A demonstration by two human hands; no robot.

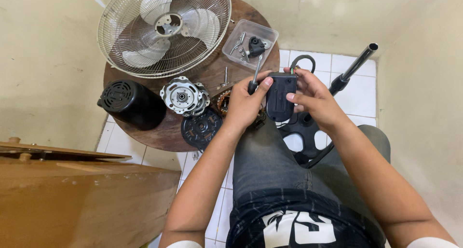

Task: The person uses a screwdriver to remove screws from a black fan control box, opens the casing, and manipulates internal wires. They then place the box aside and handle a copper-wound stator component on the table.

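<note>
My left hand [245, 103] grips a screwdriver [255, 75] by its dark handle, shaft pointing up and away. My right hand [311, 97] holds a black plastic fan housing [281, 94] against it, fingers wrapped over its right side. A cable [301, 60] loops out of the housing's top. Both hands hover above my lap, at the near edge of the round wooden table [159, 132].
On the table lie a wire fan grille with blades [164, 28], a black motor cover [130, 103], a silver motor part [183, 96], a black end plate [200, 128] and a clear tray of screws [251, 43]. A black fan stand pole [354, 67] leans right. A wooden board [82, 190] is at left.
</note>
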